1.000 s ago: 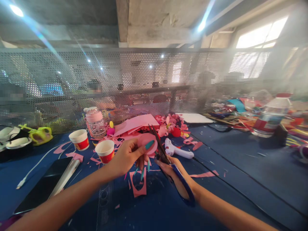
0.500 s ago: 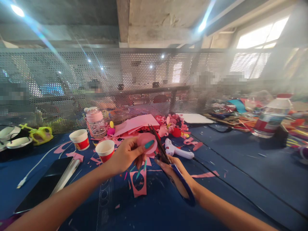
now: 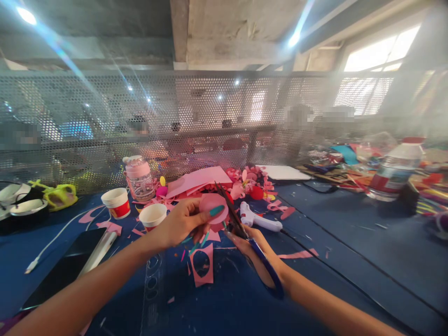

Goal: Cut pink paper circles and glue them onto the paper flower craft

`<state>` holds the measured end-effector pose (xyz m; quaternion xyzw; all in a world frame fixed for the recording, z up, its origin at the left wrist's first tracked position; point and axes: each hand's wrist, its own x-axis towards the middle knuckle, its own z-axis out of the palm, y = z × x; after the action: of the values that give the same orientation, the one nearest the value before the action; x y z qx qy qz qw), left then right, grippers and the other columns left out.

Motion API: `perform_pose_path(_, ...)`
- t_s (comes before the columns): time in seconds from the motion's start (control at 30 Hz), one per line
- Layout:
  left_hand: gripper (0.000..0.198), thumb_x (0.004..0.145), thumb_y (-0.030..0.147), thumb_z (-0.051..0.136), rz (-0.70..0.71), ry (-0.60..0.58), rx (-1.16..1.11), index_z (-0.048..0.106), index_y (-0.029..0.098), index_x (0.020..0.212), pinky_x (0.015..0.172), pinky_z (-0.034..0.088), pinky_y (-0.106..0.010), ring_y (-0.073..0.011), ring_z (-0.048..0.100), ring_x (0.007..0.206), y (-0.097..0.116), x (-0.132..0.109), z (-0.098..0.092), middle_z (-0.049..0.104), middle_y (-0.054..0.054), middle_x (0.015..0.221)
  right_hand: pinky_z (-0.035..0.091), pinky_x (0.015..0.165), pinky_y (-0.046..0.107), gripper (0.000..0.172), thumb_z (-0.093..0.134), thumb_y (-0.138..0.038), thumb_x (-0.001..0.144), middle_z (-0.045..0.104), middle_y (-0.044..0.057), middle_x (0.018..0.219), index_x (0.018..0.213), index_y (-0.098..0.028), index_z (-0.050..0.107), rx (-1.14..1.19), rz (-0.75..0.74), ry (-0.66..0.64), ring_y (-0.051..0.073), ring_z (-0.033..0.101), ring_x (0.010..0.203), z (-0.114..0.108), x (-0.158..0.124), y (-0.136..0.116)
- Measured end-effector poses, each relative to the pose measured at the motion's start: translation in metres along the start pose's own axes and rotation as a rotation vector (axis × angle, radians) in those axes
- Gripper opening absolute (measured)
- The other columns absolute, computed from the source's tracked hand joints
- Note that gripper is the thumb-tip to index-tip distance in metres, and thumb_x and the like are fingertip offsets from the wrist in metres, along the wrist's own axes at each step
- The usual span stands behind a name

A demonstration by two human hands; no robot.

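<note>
My left hand (image 3: 191, 221) pinches a round pink paper piece (image 3: 213, 206) between thumb and fingers, above the middle of the table. My right hand (image 3: 254, 247) is closed around the blue handles of a pair of scissors (image 3: 264, 263). The dark blades point up and away, right beside the disc's right edge; whether they touch the paper I cannot tell. Below my left hand lies a pink paper scrap with a round hole (image 3: 203, 279). A white glue gun (image 3: 261, 219) rests just beyond my right hand. Pink paper sheets (image 3: 199, 179) are piled behind the disc.
Two paper cups (image 3: 115, 201), a pink-lidded jar (image 3: 140, 177) and a phone (image 3: 66, 266) are at the left. On the right are a water bottle (image 3: 395, 170) and cluttered craft materials. A black cord (image 3: 325, 263) crosses the blue table (image 3: 336, 214). A perforated screen (image 3: 210, 121) closes the back.
The fingers of my left hand under the disc have shifted slightly, and the disc has turned a little. My right hand and the scissors are almost unmoved.
</note>
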<state>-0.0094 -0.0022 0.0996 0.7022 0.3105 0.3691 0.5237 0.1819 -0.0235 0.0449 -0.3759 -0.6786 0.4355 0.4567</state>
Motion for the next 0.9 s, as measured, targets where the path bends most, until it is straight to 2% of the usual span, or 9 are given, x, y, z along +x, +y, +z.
perform_pose_path(0.17, 0.032, 0.075, 0.046, 0.061, -0.013, -0.014, -0.001, 0.050, 0.017, 0.067, 0.032, 0.031, -0.015, -0.0030, 0.044, 0.030, 0.002, 0.000, -0.002, 0.053, 0.006, 0.047, 0.043, 0.067, 0.028, 0.035, 0.058, -0.051, 0.075, 0.060, 0.002, 0.071, 0.080, -0.017, 0.063, -0.009, -0.029, 0.026, 0.019, 0.052, 0.073, 0.000, 0.000, 0.005)
perform_pose_path(0.43, 0.032, 0.073, 0.046, 0.062, -0.015, -0.018, -0.004, 0.050, 0.017, 0.066, 0.032, 0.033, -0.014, -0.0030, 0.044, 0.031, 0.004, 0.000, -0.003, 0.052, 0.006, 0.047, 0.043, 0.067, 0.028, 0.035, 0.056, -0.049, 0.077, 0.059, 0.001, 0.069, 0.079, -0.015, 0.063, -0.038, -0.009, -0.015, 0.018, 0.052, 0.070, 0.002, 0.000, 0.000)
perform_pose_path(0.63, 0.024, 0.073, 0.036, 0.064, -0.018, -0.025, -0.012, 0.051, 0.017, 0.068, 0.033, 0.032, -0.014, -0.0029, 0.045, 0.031, 0.002, -0.001, -0.004, 0.053, 0.006, 0.048, 0.044, 0.075, 0.031, 0.034, 0.058, -0.048, 0.076, 0.064, 0.004, 0.081, 0.089, -0.018, 0.064, 0.002, -0.037, 0.135, 0.022, 0.055, 0.082, 0.008, -0.004, -0.001)
perform_pose_path(0.83, 0.026, 0.073, 0.036, 0.065, -0.026, -0.025, -0.017, 0.050, 0.016, 0.068, 0.032, 0.032, -0.013, -0.0026, 0.045, 0.031, 0.003, 0.000, -0.005, 0.053, 0.007, 0.047, 0.043, 0.069, 0.029, 0.036, 0.054, -0.050, 0.078, 0.058, 0.002, 0.069, 0.082, -0.016, 0.063, -0.061, -0.009, -0.010, 0.020, 0.052, 0.074, 0.004, -0.001, -0.004)
perform_pose_path(0.9, 0.027, 0.072, 0.037, 0.065, -0.032, -0.026, -0.010, 0.049, 0.015, 0.067, 0.032, 0.032, -0.013, -0.0028, 0.045, 0.031, 0.003, 0.000, -0.005, 0.053, 0.007, 0.047, 0.043, 0.068, 0.029, 0.037, 0.053, -0.050, 0.078, 0.058, 0.002, 0.068, 0.082, -0.015, 0.063, -0.088, -0.012, 0.016, 0.019, 0.051, 0.073, 0.003, -0.001, -0.005)
